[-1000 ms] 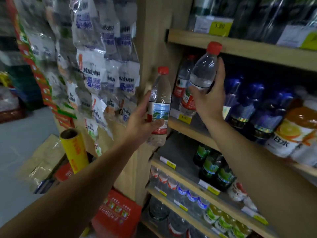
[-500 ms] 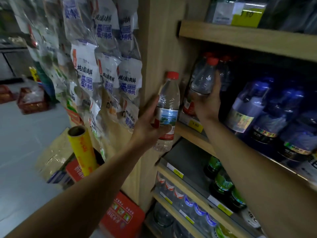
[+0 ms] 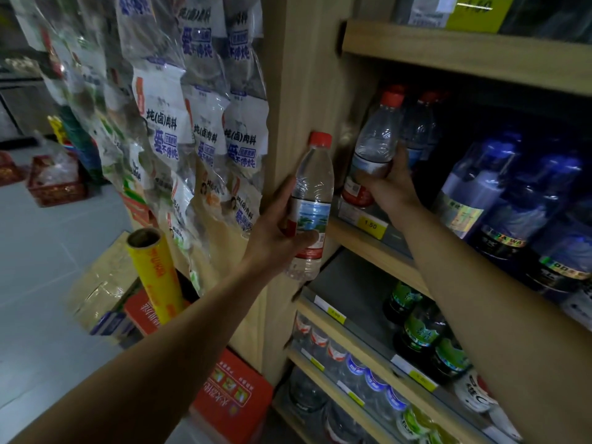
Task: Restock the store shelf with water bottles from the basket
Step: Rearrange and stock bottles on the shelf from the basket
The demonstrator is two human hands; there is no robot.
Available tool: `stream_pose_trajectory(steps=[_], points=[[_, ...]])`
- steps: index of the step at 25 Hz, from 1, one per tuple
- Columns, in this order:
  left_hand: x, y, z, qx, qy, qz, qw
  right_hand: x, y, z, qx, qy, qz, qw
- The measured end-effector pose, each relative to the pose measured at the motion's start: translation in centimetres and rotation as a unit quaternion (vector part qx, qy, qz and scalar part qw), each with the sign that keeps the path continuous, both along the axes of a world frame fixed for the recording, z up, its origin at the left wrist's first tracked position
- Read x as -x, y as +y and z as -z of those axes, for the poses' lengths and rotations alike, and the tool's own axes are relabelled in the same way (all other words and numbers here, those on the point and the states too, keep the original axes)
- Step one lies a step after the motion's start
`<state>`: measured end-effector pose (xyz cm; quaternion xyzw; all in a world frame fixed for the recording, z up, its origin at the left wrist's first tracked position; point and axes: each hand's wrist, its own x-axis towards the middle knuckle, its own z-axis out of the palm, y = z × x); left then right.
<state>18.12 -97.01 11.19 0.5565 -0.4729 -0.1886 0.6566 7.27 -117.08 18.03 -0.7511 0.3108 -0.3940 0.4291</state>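
Fingers and thumb of the left hand (image 3: 275,232) wrap the labelled waist of a clear plastic water bottle (image 3: 310,206), a ribbed, slightly crinkled cylinder with a red screw cap and a label printed red, white and blue; it stands nearly upright in the air in front of the pale wood-grain upright (image 3: 301,75) of the shelving unit, outside the bays. The right hand (image 3: 389,184) reaches into the middle shelf (image 3: 371,248) and grips a second bottle (image 3: 373,149) of the same kind round its lower half, tilted with its red cap leaning right; whether its base touches the board cannot be told. Behind it stand more red-capped bottles (image 3: 419,129), blurred in shadow. To their right sit larger blue-tinted bottles (image 3: 474,184) with glossy shoulders and dark labels. A yellow price tag (image 3: 371,225) is fixed to the shelf's front edge. On the board below are squat dark bottles with green labels (image 3: 419,331), and lower still a row of small bottles with red and blue caps (image 3: 352,363). Shiny, wrinkled plastic packets (image 3: 198,123) with blue printing hang on the unit's side. Beneath them a yellow film roll (image 3: 153,277) on a cardboard tube pokes out of a box, beside a red carton (image 3: 234,398).
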Motion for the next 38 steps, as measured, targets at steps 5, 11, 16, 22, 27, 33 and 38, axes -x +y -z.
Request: stream_pose_trajectory(steps=[5, 11, 16, 22, 27, 33, 38], points=[[-0.2, 0.0, 0.4, -0.002, -0.005, -0.004, 1.0, -0.5, 0.1, 1.3, 0.038, 0.064, 0.028, 0.997], [-0.5, 0.1, 0.9, -0.02, 0.001, -0.017, 1.0, -3.0, 0.2, 1.5, 0.031, 0.059, 0.034, 0.997], [-0.5, 0.0, 0.8, -0.041, 0.0, -0.025, 0.999, -3.3, 0.1, 1.7, 0.012, 0.052, 0.016, 0.998], [-0.4, 0.0, 0.7, -0.053, 0.012, -0.03, 0.998, -3.8, -0.1, 1.6, 0.02, 0.066, 0.014, 0.998], [0.0, 0.3, 0.4, -0.063, 0.005, -0.037, 0.997, -2.7, 1.0, 1.2, 0.018, 0.069, 0.025, 0.997], [0.8, 0.6, -0.7, -0.059, -0.026, -0.024, 0.998, 1.5, 6.9, 0.8, 0.024, -0.015, 0.024, 0.999], [2.6, -1.3, -2.7, -0.069, -0.054, 0.03, 0.996, 4.2, 8.9, -1.8, 0.014, 0.034, -0.08, 0.996]])
